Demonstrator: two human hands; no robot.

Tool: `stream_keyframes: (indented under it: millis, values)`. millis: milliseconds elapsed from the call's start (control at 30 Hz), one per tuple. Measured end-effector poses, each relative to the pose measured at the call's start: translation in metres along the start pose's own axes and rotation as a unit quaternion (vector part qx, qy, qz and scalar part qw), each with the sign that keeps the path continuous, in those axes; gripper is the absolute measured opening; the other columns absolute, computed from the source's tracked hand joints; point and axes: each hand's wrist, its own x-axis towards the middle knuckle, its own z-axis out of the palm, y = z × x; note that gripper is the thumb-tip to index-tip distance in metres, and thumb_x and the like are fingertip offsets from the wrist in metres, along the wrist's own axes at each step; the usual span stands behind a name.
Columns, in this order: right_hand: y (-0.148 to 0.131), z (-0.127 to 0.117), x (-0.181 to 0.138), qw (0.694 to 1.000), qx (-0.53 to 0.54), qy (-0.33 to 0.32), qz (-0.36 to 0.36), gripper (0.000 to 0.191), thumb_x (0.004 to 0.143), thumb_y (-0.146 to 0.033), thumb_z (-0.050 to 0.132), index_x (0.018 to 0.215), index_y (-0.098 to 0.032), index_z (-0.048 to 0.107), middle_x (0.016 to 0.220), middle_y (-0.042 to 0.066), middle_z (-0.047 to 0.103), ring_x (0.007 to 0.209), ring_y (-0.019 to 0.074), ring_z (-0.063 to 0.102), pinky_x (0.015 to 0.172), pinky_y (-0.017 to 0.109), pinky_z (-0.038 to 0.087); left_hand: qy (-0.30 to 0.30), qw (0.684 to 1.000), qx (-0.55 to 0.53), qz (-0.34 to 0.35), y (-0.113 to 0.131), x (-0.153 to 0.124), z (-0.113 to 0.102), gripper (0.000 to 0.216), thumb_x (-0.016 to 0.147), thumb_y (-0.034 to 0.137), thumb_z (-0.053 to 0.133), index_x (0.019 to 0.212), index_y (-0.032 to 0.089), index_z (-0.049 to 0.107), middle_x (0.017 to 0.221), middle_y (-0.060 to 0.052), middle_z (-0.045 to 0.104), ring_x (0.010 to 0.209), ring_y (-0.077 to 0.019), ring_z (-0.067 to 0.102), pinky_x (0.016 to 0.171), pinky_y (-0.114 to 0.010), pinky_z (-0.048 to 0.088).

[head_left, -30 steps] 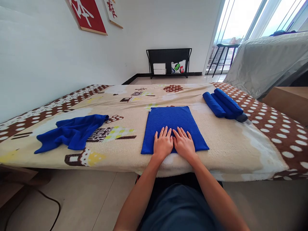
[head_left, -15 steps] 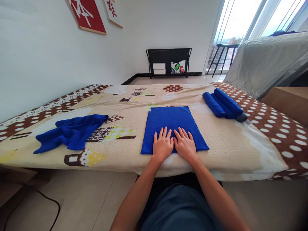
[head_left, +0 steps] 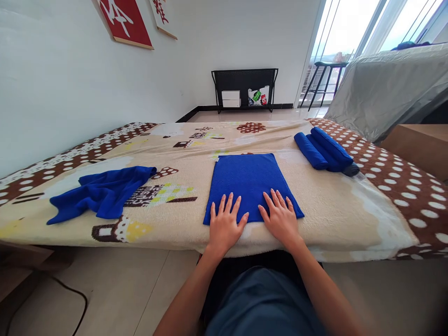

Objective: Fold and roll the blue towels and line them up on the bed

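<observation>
A blue towel (head_left: 247, 179) lies flat and roughly square in front of me. My left hand (head_left: 226, 221) rests on its near left part, fingers spread. My right hand (head_left: 280, 214) lies over the near right part, its fingers also stretched out. Neither hand grips anything. To the left, a second blue towel (head_left: 105, 191) lies crumpled. At the right are rolled blue towels (head_left: 325, 149) side by side, with a dark grey roll end (head_left: 351, 170) showing at their near end.
Everything lies on a cream patterned blanket (head_left: 168, 233) with brown polka-dot borders; its near edge is close to my body. Beyond it, a black rack (head_left: 245, 81) stands against the wall. A cardboard box (head_left: 416, 144) and a plastic-covered piece of furniture (head_left: 392, 84) are on the right.
My hands have moved apart, the left one leftwards and nearer to me, the right one rightwards. The flat towel keeps its place.
</observation>
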Motion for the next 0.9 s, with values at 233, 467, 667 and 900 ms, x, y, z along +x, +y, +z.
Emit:
stream_keyframes:
  millis: [233, 467, 667, 900]
  values:
    - [0.025, -0.002, -0.033, 0.999, -0.019, 0.033, 0.009, 0.061, 0.102, -0.052, 0.032, 0.153, -0.019, 0.041, 0.16, 0.01, 0.034, 0.149, 0.0242, 0.031, 0.121, 0.045, 0.023, 0.007, 0.999, 0.038, -0.032, -0.023, -0.035, -0.004, 0.064, 0.101, 0.054, 0.035, 0.156, 0.022, 0.035, 0.164, -0.011, 0.025, 0.152, -0.0317, 0.024, 0.121, -0.056, 0.024]
    - [0.026, -0.026, -0.015, 0.999, -0.016, -0.042, -0.03, 0.062, 0.102, -0.053, 0.032, 0.15, -0.016, 0.045, 0.156, 0.013, 0.04, 0.147, 0.0269, 0.035, 0.12, 0.046, 0.027, -0.051, 0.998, 0.045, 0.004, -0.023, -0.011, -0.035, 0.057, 0.103, 0.049, 0.03, 0.143, 0.018, 0.055, 0.145, -0.014, 0.055, 0.142, -0.0298, 0.045, 0.123, -0.057, 0.019]
    - [-0.01, -0.016, 0.082, 0.978, 0.059, -0.151, -0.134, 0.049, 0.1, -0.023, 0.04, 0.147, -0.012, 0.047, 0.154, 0.015, 0.042, 0.146, 0.0233, 0.038, 0.118, 0.035, 0.033, -0.232, 0.963, -0.033, 0.131, -0.014, 0.102, -0.018, 0.063, 0.091, 0.011, 0.037, 0.154, 0.013, 0.034, 0.164, -0.01, 0.025, 0.152, -0.0195, 0.025, 0.122, -0.04, 0.026]
    - [-0.024, 0.042, 0.181, 0.984, 0.08, -0.141, -0.074, 0.05, 0.098, -0.017, 0.036, 0.146, -0.006, 0.046, 0.156, 0.018, 0.038, 0.148, 0.0268, 0.032, 0.12, 0.043, 0.027, -0.235, 0.97, -0.047, 0.036, -0.034, 0.21, 0.028, 0.059, 0.098, 0.024, 0.033, 0.154, 0.007, 0.029, 0.163, -0.019, 0.023, 0.153, -0.0295, 0.02, 0.12, -0.055, 0.023]
